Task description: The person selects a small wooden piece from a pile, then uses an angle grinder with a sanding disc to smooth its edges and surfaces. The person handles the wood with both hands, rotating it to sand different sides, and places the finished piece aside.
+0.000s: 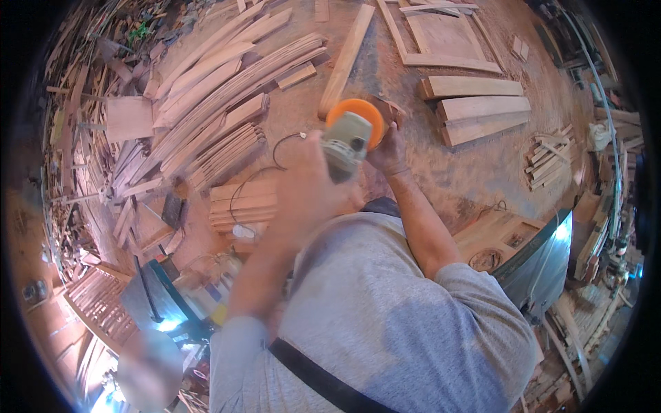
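My left hand, smeared by motion, is wrapped around an angle grinder with a grey-green body. An orange round disc sits on the grinder's far end. Just right of the disc, my right hand grips the edge of a brown wooden piece. That piece lies mostly behind the disc, so its full shape is hidden. Whether the disc touches it, I cannot tell. Beyond the disc a long wooden plank lies on the floor.
Curved wooden strips lie in stacks at the left. Thick wooden blocks and a wooden frame lie at the far right. A dark cable loops left of my left hand. Short offcuts are heaped at right.
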Tool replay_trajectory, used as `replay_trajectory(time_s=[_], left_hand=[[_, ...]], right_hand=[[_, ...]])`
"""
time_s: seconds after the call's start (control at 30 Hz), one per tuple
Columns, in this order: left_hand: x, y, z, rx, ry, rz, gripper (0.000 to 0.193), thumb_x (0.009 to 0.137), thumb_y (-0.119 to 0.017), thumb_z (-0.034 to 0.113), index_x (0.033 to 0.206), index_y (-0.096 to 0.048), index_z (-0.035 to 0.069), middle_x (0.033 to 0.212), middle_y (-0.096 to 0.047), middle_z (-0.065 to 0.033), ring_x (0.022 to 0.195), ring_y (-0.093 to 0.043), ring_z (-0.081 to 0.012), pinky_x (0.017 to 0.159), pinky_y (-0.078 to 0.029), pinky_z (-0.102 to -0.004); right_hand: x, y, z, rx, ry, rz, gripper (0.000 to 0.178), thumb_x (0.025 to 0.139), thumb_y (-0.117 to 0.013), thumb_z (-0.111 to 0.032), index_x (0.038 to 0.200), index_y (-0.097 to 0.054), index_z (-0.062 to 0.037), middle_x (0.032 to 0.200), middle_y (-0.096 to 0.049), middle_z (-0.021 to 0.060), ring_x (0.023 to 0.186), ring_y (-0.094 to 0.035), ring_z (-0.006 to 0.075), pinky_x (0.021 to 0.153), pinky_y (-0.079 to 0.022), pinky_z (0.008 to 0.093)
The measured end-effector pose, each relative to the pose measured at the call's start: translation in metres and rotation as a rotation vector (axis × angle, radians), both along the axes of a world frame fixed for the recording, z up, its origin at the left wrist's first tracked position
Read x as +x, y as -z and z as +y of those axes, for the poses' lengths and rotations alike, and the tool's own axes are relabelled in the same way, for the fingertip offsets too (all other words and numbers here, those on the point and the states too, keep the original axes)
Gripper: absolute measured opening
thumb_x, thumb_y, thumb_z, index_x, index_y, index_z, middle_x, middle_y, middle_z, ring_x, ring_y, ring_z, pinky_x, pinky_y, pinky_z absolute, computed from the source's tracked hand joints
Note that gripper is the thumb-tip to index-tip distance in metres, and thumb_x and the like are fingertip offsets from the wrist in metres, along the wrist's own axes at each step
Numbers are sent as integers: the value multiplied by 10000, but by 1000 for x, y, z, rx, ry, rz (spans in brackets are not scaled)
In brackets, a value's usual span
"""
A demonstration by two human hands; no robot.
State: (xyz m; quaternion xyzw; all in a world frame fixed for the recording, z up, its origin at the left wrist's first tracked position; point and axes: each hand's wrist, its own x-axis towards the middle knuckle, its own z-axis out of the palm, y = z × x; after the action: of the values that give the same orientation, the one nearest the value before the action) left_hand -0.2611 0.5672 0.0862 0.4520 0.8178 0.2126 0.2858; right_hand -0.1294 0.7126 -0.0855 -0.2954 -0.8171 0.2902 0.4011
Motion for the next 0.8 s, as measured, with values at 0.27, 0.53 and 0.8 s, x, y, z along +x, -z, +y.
replay_trajectory(time_s=[0.27,0.53,0.8], left_hand=[[-5,-7,14,56,-16,14,870,791,-791,398,1434,-354,8,1223,-599,-245,1107,-625,-415,908,-512,-488],[10,6,27,193,120,234,843,781,-806,418,1404,-366,61,1169,-663,-237,1042,-679,-401,881,-537,-482],[-54,7,5,273,-337,-37,820,734,-858,296,1363,-424,0,1173,-664,-267,1081,-668,-413,925,-528,-451]], right_hand=[[3,5,14,130,97,11,818,664,-898,-272,1338,-478,-80,1215,-533,197,1188,-485,391,1017,-429,474],[6,8,29,223,56,-80,746,670,-887,-239,1271,-507,-13,1258,-481,231,1170,-486,424,980,-453,515],[11,-14,53,66,61,-166,751,659,-899,-332,1273,-587,-32,1271,-538,186,1212,-500,389,1049,-408,475]])
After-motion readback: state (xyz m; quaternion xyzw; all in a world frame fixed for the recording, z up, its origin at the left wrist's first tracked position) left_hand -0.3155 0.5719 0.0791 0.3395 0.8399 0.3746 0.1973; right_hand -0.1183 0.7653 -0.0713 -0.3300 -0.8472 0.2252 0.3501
